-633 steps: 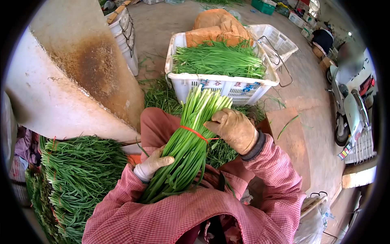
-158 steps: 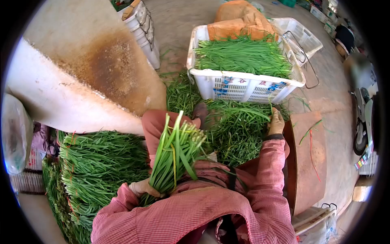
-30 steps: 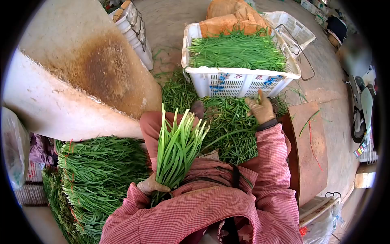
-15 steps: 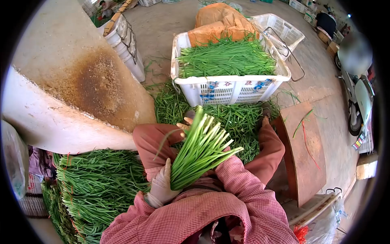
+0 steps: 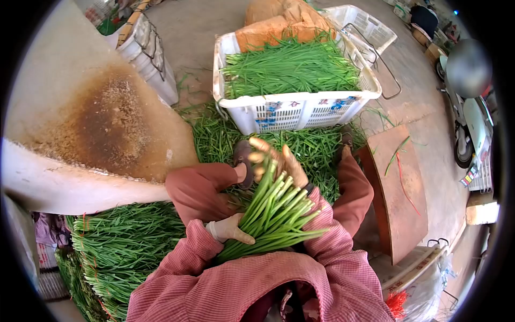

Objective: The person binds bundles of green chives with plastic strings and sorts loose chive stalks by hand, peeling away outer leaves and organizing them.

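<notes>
My left hand (image 5: pixel 234 228), in a pale glove, is wrapped round a loose bunch of green stalks (image 5: pixel 271 214) over my lap. The pale cut ends fan toward the upper right, and no band shows round them. Just beyond the bunch, my right hand (image 5: pixel 281 161) in a tan glove has its fingers spread, partly smeared by motion and partly behind the stalks. Farther forward, a white crate (image 5: pixel 300 99) holds a layer of greens (image 5: pixel 292 67) beside an orange-brown cloth (image 5: pixel 287 24). Loose greens (image 5: pixel 314 145) cover the floor between my feet.
Tied bundles of greens (image 5: pixel 123 252) are stacked at my left, below a stained slab (image 5: pixel 112 118). A brown board (image 5: pixel 399 193) with a red band (image 5: pixel 402 180) stands at my right. Red ties (image 5: pixel 396 303) lie at the lower right. Beyond are a scooter (image 5: pixel 475 126) and a bent-over person (image 5: pixel 424 21).
My right hand came from the floor greens by the crate to the bunch, then moved slightly away to its far side. The bunch tilted rightward, and my left hand shifted its hold. The view has turned.
</notes>
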### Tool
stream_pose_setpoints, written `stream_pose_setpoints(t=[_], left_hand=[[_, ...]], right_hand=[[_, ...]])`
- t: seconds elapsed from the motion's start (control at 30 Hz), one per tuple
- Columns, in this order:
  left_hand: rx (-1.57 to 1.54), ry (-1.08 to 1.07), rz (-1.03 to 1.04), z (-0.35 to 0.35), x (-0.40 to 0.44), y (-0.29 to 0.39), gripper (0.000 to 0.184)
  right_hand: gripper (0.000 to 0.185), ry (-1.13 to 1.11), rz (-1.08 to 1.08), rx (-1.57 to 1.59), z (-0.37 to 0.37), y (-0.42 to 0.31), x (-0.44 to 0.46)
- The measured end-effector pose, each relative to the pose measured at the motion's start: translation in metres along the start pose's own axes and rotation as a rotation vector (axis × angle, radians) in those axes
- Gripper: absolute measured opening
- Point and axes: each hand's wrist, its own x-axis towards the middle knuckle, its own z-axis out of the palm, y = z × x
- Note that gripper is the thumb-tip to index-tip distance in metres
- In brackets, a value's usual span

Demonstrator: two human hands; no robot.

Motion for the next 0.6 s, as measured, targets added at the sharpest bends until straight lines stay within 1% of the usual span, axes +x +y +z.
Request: stream_pose_setpoints(t=[0.03, 0.07, 0.1, 0.17, 0.2, 0.23, 0.27, 0.3, 0.33, 0.37, 0.4, 0.43, 0.47, 0.5, 0.57, 0.6], left_hand=[[-0.113, 0.028, -0.050, 0.003, -0.001, 0.002, 0.070], [-0.156, 0.084, -0.040, 0.005, -0.002, 0.001, 0.065], [-0.159, 0.088, -0.038, 0.006, -0.003, -0.001, 0.065], [-0.166, 0.208, 0.023, 0.009, -0.006, -0.007, 0.061], [-0.168, 0.216, 0.027, 0.008, -0.009, -0.008, 0.061], [-0.189, 0.289, 0.024, 0.008, -0.011, -0.010, 0.057], [-0.212, 0.358, 0.018, 0.010, -0.013, -0.011, 0.054], [-0.217, 0.358, 0.019, 0.012, -0.015, -0.011, 0.054], [-0.295, 0.406, 0.013, 0.013, -0.015, -0.008, 0.053], [-0.374, 0.453, 0.005, 0.014, -0.014, -0.007, 0.051], [-0.335, 0.499, 0.040, 0.016, -0.013, -0.009, 0.050], [-0.338, 0.498, 0.039, 0.018, -0.012, -0.009, 0.050], [-0.267, 0.519, 0.058, 0.021, -0.011, -0.009, 0.050], [-0.193, 0.540, 0.076, 0.024, -0.012, -0.008, 0.050], [-0.228, 0.538, 0.099, 0.028, -0.014, -0.009, 0.051], [-0.236, 0.559, 0.096, 0.028, -0.015, -0.012, 0.049]], right_hand=[[0.065, 0.120, -0.017, -0.133, -0.006, -0.015, 0.002], [0.053, 0.144, -0.034, 0.003, -0.030, -0.024, 0.009], [0.042, 0.162, -0.054, 0.139, -0.053, -0.033, 0.016], [0.024, 0.889, -0.310, -0.306, -0.020, -0.072, 0.017], [0.021, 0.918, -0.529, -0.519, -0.030, -0.088, 0.014], [0.019, 0.934, -0.749, -0.733, -0.041, -0.101, 0.007], [0.018, 0.924, -0.675, -0.964, -0.043, -0.109, -0.003], [0.018, 0.907, -0.597, -1.195, -0.044, -0.114, -0.011], [0.017, 0.899, -0.459, -1.425, -0.020, -0.106, -0.020], [0.017, 0.640, -0.564, -1.527, -0.004, -0.089, -0.028], [0.025, 0.388, -0.508, -1.813, 0.032, -0.079, -0.038], [0.036, 0.260, -0.495, -1.989, 0.047, -0.063, -0.042], [0.038, 0.213, -0.535, -2.048, 0.051, -0.044, -0.046], [0.037, 0.228, -0.337, -2.170, 0.059, -0.030, -0.044], [0.034, 0.148, 0.012, -2.230, 0.060, -0.019, -0.037], [0.034, 0.145, 0.000, -2.231, 0.047, -0.016, -0.034]])
